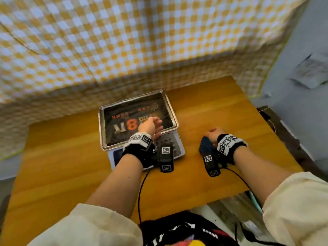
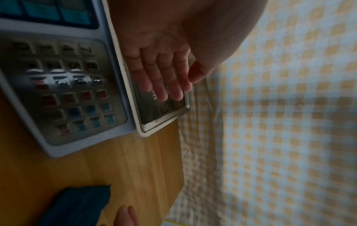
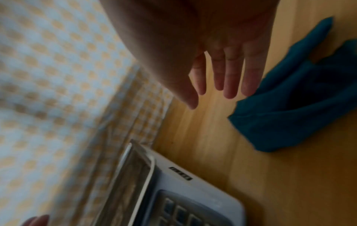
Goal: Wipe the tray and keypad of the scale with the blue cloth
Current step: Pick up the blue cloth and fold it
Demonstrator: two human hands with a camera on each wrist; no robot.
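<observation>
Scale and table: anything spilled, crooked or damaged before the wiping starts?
Nothing stands out. The scale sits flat on the wooden table, its metal tray seated. The blue cloth lies crumpled beside it, by the right hand. No spill visible.

Both bare forearms reach toward twelve o'clock, cream sleeves pushed up, black marker-tagged bands on the wrists. The left hand (image 2: 160, 71) has straight, close-set fingers. The right hand (image 3: 224, 67), at its three o'clock, has straight, slightly spread fingers.
</observation>
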